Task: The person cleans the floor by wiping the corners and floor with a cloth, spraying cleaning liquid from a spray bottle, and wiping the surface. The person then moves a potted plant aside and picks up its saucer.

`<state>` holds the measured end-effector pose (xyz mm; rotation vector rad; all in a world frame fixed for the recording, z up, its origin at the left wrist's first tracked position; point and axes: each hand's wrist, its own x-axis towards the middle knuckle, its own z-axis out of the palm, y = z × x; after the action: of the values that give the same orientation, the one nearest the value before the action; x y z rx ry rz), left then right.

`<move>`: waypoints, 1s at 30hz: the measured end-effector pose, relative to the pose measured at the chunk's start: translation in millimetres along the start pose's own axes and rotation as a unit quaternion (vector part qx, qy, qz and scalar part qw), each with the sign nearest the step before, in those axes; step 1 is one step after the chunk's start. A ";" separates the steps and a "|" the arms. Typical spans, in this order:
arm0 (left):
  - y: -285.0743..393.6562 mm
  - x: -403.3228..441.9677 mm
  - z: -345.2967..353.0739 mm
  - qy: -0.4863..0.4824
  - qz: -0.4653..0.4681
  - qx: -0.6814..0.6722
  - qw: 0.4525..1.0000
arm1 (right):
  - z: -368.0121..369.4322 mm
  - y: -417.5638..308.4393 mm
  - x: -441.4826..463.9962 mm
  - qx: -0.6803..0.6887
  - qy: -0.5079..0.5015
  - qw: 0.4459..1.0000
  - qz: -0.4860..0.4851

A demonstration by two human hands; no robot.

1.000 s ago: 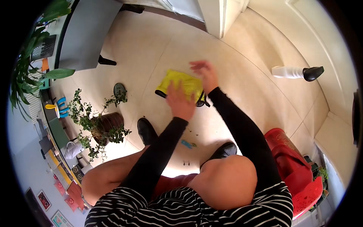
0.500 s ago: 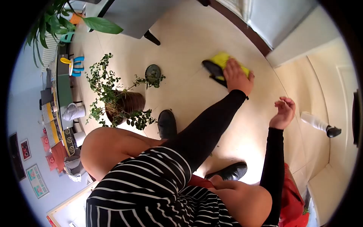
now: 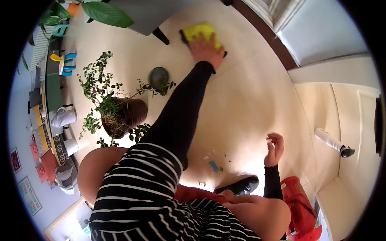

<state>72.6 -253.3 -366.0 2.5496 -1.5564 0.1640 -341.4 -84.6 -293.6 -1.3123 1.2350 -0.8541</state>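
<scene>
My left hand presses down on a yellow cloth with a dark edge, its fingers spread over the top. The cloth lies on the beige tiled floor, slightly blurred, near a dark leg of the grey furniture. My right hand hangs over the floor on the right, fingers loosely curled and nothing in them. Below and to its left lie a small blue piece and several tiny scraps, close to my black shoe.
A potted plant with spreading branches stands on the left beside a round dark dish. Grey furniture is at the top. A red plastic container sits lower right; a white cylinder with a black end is near the wall.
My left hand has slid the yellow cloth up and to the left across the floor. My right hand is lower and further left. The view has shifted, showing the blue piece and scraps.
</scene>
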 end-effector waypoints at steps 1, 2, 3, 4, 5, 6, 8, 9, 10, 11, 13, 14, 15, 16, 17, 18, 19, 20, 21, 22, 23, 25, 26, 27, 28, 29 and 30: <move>-1.4 -11.3 -9.9 -0.019 -0.040 -0.014 0.999 | 6.7 -14.9 11.2 -0.026 -0.029 0.999 -0.018; -1.0 -24.1 -13.6 -0.012 -0.071 -0.017 0.997 | 13.2 -26.3 21.2 -0.044 -0.050 0.997 -0.025; -1.0 -39.4 -13.6 -0.006 -0.103 -0.020 0.994 | 18.7 -36.9 30.5 -0.071 -0.068 0.994 -0.043; 1.5 -53.6 -12.9 0.000 -0.135 -0.021 0.991 | 20.3 -43.2 38.6 -0.102 -0.088 0.989 -0.069; 7.6 -68.2 -14.9 -0.004 -0.161 -0.013 0.987 | 23.1 -48.1 44.6 -0.089 -0.084 0.989 -0.080; 14.4 -84.8 -17.4 -0.010 -0.186 -0.004 0.982 | 25.1 -50.9 47.6 -0.077 -0.082 0.990 -0.089; 30.7 -116.7 -24.9 -0.024 -0.205 0.010 0.978 | 24.6 -50.6 47.5 -0.059 -0.074 0.993 -0.074; 40.9 -128.5 -29.0 -0.030 -0.198 0.014 0.980 | 24.0 -50.1 46.9 -0.049 -0.068 0.994 -0.069; 51.7 -139.3 -32.2 -0.036 -0.190 0.016 0.981 | 23.1 -47.8 44.2 -0.045 -0.061 0.995 -0.057; 62.6 -151.2 -34.8 -0.041 -0.155 0.002 0.987 | 22.1 -43.2 40.1 -0.042 -0.052 0.997 -0.046; 84.2 -169.2 -37.8 -0.049 -0.082 -0.028 0.995 | 17.7 -35.1 34.9 -0.042 -0.030 0.998 -0.043; 93.5 -176.3 -39.2 -0.066 -0.029 -0.054 0.996 | 12.6 -32.0 32.4 -0.031 -0.012 0.999 -0.037; 102.5 -181.1 -42.7 -0.083 0.025 -0.080 0.993 | 7.9 -28.8 31.4 -0.020 0.006 0.999 -0.032; 111.2 -185.2 -45.7 -0.099 0.079 -0.106 0.986 | 3.6 -25.4 31.3 -0.009 0.025 0.999 -0.027; 119.9 -188.3 -48.8 -0.116 0.143 -0.138 0.973 | -1.3 -21.4 31.0 0.014 0.055 0.998 -0.040; 126.6 -193.9 -48.8 -0.135 0.204 -0.169 0.955 | -7.4 -19.0 29.9 0.036 0.082 0.996 -0.029; 129.5 -204.7 -49.7 -0.155 0.262 -0.199 0.932 | -12.8 -25.4 29.3 0.047 0.100 0.994 -0.024; 129.7 -217.2 -52.8 -0.179 0.322 -0.207 0.906 | -18.1 -33.0 29.6 0.059 0.118 0.991 -0.024; 128.2 -226.1 -55.3 -0.197 0.381 -0.213 0.878 | -22.1 -32.4 28.4 0.096 0.134 0.986 -0.031; 126.1 -229.5 -57.2 -0.214 0.439 -0.215 0.846 | -28.0 -32.2 28.4 0.104 0.139 0.984 -0.043; 115.3 -227.6 -58.4 -0.224 0.473 -0.242 0.817 | -33.1 -32.2 26.9 0.094 0.147 0.983 -0.051; 86.9 -207.1 -55.6 -0.233 0.482 -0.226 0.814 | -39.5 -32.4 21.7 0.080 0.163 0.982 -0.056; 72.1 -195.9 -53.2 -0.238 0.487 -0.220 0.811 | -40.6 -35.1 18.9 0.075 0.169 0.981 -0.050; 54.2 -186.6 -51.6 -0.246 0.421 -0.211 0.847 | -43.0 -38.2 16.7 0.069 0.176 0.981 -0.045; 35.3 -181.1 -51.5 -0.252 0.353 -0.201 0.878 | -45.3 -40.4 14.3 0.063 0.182 0.981 -0.039; 14.8 -184.3 -56.2 -0.204 0.302 -0.178 0.914 | -46.1 -41.4 13.4 0.064 0.188 0.979 -0.038; 2.5 -191.3 -59.3 -0.153 0.248 -0.153 0.944 | -47.4 -41.5 12.4 0.077 0.186 0.979 -0.038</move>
<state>-17.7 -76.4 -340.1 1.9729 -2.1204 -0.4094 -376.8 -112.7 -248.0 -1.1119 1.3798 -1.2670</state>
